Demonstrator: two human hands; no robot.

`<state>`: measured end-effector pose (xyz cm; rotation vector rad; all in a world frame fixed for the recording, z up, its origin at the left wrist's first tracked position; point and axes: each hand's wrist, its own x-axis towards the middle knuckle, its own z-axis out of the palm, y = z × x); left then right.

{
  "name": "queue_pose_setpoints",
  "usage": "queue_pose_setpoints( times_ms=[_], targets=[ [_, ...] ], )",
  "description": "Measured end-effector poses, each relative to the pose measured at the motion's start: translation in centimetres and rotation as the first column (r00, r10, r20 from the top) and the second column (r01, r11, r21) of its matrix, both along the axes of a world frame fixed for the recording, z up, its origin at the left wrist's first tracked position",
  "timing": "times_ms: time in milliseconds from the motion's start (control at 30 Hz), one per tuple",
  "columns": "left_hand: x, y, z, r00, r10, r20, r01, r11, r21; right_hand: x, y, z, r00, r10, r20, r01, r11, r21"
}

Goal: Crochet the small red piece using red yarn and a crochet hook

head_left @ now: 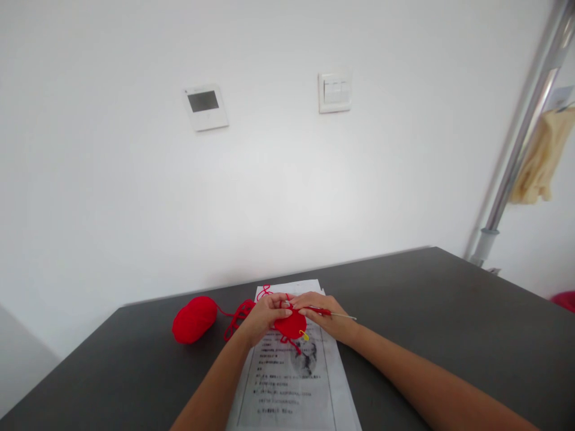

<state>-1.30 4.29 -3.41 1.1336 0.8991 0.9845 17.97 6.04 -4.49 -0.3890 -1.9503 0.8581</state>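
Note:
My left hand point(261, 316) pinches a small round red crocheted piece point(291, 325) over a printed paper sheet point(291, 383). Red yarn wraps round its fingers. My right hand point(320, 310) is closed on a crochet hook point(330, 313) with a red grip and a thin metal shaft pointing right. A small yellow marker point(304, 335) hangs at the piece's lower edge. A strand of yarn runs left through a loose tangle point(237, 318) to a red yarn ball point(194, 319) on the dark table point(449, 323).
The table meets a white wall point(135, 197) with a small control panel point(205, 106) and a light switch point(335, 92). A metal pole point(521, 143) with a beige cloth point(541, 157) hanging from it stands at the right. Something red point(565, 299) shows at the right edge.

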Motion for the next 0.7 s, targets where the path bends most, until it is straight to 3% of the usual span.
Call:
queue_pose_setpoints(
  times_ms=[200,367,500,700],
  targets=[
    [-0.4,-0.1,0.5,0.978,0.126,-0.165,-0.112,0.990,0.091,-0.1,0.3,0.1,0.997,-0.057,-0.044,0.048,0.979,-0.198],
    [0.1,-0.3,0.9,0.977,0.155,-0.147,-0.137,0.982,0.127,-0.3,0.4,0.1,0.991,-0.045,-0.126,0.005,0.954,-0.301],
    [0.9,-0.3,0.6,0.992,0.093,-0.084,-0.086,0.993,0.083,-0.4,0.2,0.0,0.989,-0.072,-0.133,0.030,0.956,-0.293],
    [1.5,-0.2,0.0,0.994,0.097,-0.046,-0.095,0.995,0.042,-0.6,0.1,-0.3,0.983,-0.144,-0.111,0.122,0.975,-0.186]
  ],
)
